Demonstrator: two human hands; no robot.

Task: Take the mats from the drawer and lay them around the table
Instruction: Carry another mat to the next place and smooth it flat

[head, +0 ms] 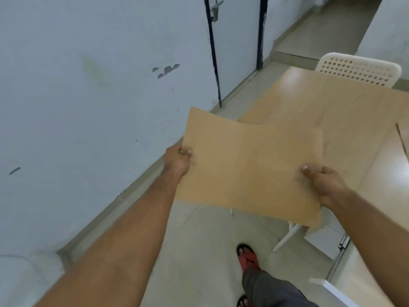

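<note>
From the head view, the person carries a tan mat (250, 169) in the air above the floor, short of the bench (332, 111). The left hand (177, 162) pinches its left edge, the right hand (325, 185) its right edge (thumbs on top). The sheet sags at its far corner; being thin, it could buckle or skid on the glossy bench top if dropped unevenly.
</note>
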